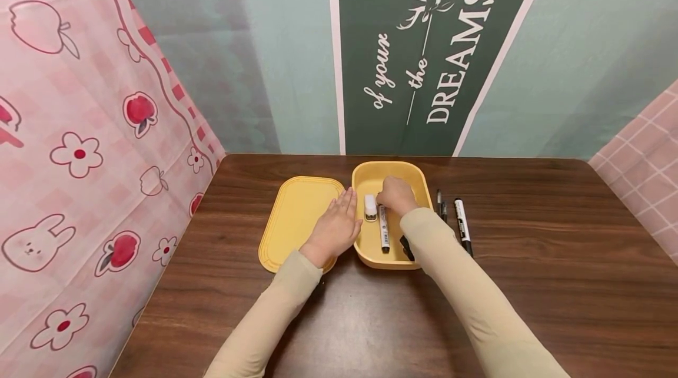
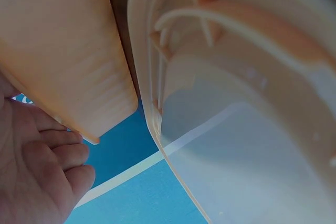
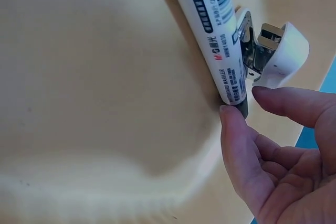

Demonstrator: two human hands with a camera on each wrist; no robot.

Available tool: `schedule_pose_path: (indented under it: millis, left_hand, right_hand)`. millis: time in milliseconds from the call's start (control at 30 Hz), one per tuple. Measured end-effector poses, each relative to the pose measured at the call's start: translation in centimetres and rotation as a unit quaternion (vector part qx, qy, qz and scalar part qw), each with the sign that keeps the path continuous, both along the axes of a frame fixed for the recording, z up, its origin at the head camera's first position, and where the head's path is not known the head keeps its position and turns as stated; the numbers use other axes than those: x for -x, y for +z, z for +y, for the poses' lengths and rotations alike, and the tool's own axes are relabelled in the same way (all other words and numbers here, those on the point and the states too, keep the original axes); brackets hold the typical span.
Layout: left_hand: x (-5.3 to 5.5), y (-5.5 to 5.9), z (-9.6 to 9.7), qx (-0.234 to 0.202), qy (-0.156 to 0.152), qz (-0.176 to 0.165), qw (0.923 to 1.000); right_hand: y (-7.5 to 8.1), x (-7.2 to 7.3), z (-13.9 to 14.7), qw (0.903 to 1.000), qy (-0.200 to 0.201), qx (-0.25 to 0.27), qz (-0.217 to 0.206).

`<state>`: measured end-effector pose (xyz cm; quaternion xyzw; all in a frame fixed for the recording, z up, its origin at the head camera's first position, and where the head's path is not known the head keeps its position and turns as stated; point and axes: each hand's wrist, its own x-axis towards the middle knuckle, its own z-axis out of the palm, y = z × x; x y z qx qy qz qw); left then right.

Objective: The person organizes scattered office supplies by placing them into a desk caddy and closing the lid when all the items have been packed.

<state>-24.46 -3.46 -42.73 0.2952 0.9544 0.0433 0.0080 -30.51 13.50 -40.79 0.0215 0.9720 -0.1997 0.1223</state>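
Observation:
My right hand (image 1: 397,194) reaches into the yellow box (image 1: 389,264), its thumb and index fingertips around the end of a white marker (image 1: 384,231). In the right wrist view the index fingertip (image 3: 229,111) sits right at the marker's dark end. Beside the marker is a small white stapler (image 1: 370,206) with metal parts, close to the thumb. A black object (image 1: 406,246) lies in the box, partly hidden by the right sleeve. Fingers extended, my left hand (image 1: 337,222) rests at the box's left rim, over the edge of the yellow lid (image 1: 299,219).
To the box's right, a black-and-white marker (image 1: 463,225) and dark pens (image 1: 439,202) lie on the brown wooden table (image 1: 540,236). Behind the table hangs a green printed curtain (image 1: 439,60). A pink patterned cloth (image 1: 85,189) covers the left side.

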Motion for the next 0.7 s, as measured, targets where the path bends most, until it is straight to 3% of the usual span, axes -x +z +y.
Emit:
schedule_pose_path:
  millis: [367,700]
  left_hand:
    - [0.2,-0.1,0.6,-0.004,0.009,0.001,1.0000]
    - [0.5,-0.1,1.1,0.005,0.019,-0.005,0.9998]
  right_hand:
    - [0.4,1.0,1.0,0.9993,-0.006,0.038,-0.004]
    - [1.8,1.4,2.1,0.9982,0.004,0.060,0.004]
